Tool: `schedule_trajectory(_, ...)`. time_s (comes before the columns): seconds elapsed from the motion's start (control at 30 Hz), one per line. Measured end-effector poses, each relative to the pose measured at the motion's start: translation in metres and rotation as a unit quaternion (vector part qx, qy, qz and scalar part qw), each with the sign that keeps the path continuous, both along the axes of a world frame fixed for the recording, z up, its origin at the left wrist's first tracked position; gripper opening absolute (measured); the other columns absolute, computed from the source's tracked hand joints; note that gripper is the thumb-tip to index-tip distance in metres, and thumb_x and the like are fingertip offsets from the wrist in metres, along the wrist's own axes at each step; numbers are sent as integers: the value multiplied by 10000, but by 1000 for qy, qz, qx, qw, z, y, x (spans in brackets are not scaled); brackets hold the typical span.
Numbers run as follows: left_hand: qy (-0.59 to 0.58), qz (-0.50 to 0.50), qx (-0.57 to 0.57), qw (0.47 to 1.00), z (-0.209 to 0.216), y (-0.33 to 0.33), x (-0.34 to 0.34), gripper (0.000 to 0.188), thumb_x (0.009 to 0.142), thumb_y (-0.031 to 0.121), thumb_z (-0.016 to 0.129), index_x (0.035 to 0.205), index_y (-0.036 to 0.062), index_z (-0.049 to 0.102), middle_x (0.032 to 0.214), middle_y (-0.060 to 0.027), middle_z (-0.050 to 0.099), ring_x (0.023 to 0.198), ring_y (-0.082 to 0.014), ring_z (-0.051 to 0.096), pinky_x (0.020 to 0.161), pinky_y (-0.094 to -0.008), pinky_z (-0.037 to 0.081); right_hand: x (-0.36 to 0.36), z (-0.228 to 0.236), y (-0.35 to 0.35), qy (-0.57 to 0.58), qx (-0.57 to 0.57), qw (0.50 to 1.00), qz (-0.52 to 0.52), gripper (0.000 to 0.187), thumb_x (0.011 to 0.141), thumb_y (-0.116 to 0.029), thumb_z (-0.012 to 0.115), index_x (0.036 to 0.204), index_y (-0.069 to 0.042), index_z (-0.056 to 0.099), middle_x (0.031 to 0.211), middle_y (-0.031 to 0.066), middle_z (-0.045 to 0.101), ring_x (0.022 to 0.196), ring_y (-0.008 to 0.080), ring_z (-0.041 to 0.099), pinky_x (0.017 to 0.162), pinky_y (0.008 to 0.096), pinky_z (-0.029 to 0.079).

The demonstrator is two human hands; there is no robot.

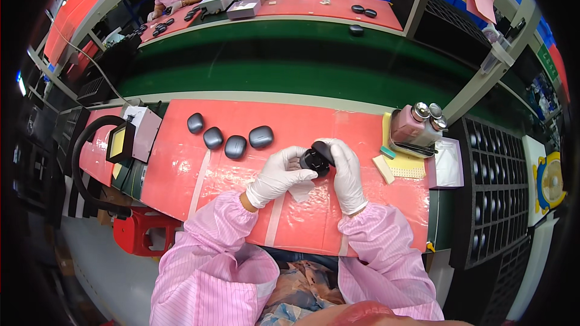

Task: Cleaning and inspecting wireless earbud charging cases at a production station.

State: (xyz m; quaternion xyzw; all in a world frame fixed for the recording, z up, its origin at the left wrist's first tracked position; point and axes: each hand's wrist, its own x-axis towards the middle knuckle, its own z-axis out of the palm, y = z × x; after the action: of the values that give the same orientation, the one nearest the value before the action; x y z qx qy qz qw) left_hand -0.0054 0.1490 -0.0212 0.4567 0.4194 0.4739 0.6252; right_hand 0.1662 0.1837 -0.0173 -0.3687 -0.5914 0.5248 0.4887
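Both my hands wear white gloves and meet above the pink mat. A dark earbud case (315,162) is between them with its lid raised, its black inside facing up. My left hand (273,178) is closed around the body of the case. On the other side, my right hand (347,176) grips it by the lid edge. A piece of white cloth (302,191) hangs under my left fingers. Small details inside the case are too fine to make out. Several shut dark cases, one of them here (235,147), lie on the mat beyond my left hand.
At the right stand metal-topped dispenser bottles (417,122) in a holder, a white block (383,169) and a box of white wipes (446,164). Farther right is a black compartment tray (498,187). A black hose (81,157) curves at the left. Beyond the green conveyor (254,57), two people work.
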Motion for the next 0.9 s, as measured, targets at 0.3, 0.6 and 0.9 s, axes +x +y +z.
schedule_trajectory(0.3,-26,3,-13,1000,4,-1,-5,377,798,35,736,1127,-2,558,1035,-58,638,946,-125,621,848,-273,516,-10,4,-8,-64,145,986,-58,303,963,-239,453,1000,-3,639,889,84,647,860,147,596,788,298,472)
schedule_trajectory(0.6,-43,-29,-15,999,1,-5,-1,356,792,29,735,1103,-2,564,1016,-56,638,935,-130,622,829,-274,514,6,-10,3,-32,-11,999,27,302,955,-210,434,1066,14,604,993,82,625,950,180,585,884,289,439)
schedule_trajectory(0.9,0,21,-27,999,33,-57,-13,346,788,86,759,1073,-11,589,919,-42,657,810,-83,624,674,-207,512,-20,34,-41,50,-73,992,88,218,948,-136,469,1033,-20,632,986,56,618,963,147,578,912,266,422)
